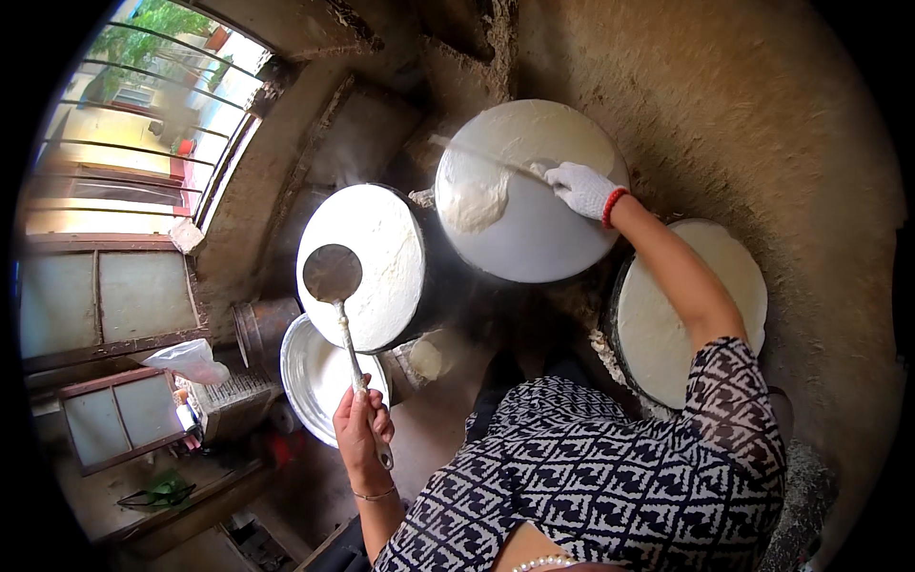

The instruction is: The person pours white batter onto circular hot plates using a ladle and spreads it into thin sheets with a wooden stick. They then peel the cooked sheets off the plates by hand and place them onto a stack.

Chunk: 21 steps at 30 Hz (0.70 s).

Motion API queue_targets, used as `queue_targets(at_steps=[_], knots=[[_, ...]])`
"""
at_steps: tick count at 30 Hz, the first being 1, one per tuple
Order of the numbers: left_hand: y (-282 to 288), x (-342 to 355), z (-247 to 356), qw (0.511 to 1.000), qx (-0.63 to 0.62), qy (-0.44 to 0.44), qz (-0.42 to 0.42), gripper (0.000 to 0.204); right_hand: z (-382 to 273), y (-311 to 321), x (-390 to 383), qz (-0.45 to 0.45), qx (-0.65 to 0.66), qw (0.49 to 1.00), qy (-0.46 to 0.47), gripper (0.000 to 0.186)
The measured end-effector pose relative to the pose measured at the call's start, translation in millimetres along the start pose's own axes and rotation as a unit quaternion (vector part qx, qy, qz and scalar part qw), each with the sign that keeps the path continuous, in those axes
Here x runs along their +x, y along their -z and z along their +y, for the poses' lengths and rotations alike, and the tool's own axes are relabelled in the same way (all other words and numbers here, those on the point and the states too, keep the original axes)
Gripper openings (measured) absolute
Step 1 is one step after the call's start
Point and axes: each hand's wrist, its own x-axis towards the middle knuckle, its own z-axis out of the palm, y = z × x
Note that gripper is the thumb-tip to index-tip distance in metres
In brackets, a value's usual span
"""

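My left hand (362, 429) is closed around the metal handle of a ladle (332, 272). Its round dark head hangs over the left drum top (391, 224), which is coated in white. In a white knitted glove, my right hand (579, 191) grips a long thin pale stick (481, 154), slightly blurred, that reaches left across the far drum top (534, 248). On that smooth pale surface lies a patch of creamy batter (477, 202), with more of it toward the far rim. My gloved fingers hide the stick's near end.
Below the left drum stands a white basin (297, 381) of white liquid. Another white-topped drum (658, 324) sits under my right forearm. A rough brown wall (762, 124) rises at right. At left are a barred window (143, 143) and a plastic bag (191, 360) on a ledge.
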Motion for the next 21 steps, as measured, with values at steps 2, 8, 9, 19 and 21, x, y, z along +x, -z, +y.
queue_targets(at_steps=[2,8,9,19,21], knots=[[-1,-5,1,1.000,0.008,-0.006,0.004,0.030,0,8,-20,-0.113,0.014,0.993,0.025,0.008],[-2,-1,6,1.000,0.016,0.001,0.004,0.030,-7,50,-84,-0.087,0.074,0.991,-0.075,0.005],[-7,6,9,1.000,0.015,0.002,-0.011,0.030,-7,44,-84,-0.044,0.002,0.994,-0.101,0.006],[55,39,27,0.994,0.038,-0.012,-0.106,0.032,-70,-8,-177,0.101,-0.094,0.983,-0.124,0.015],[80,41,29,0.993,0.042,-0.017,-0.106,0.032,-113,-25,-158,0.059,-0.152,0.929,-0.332,0.022]])
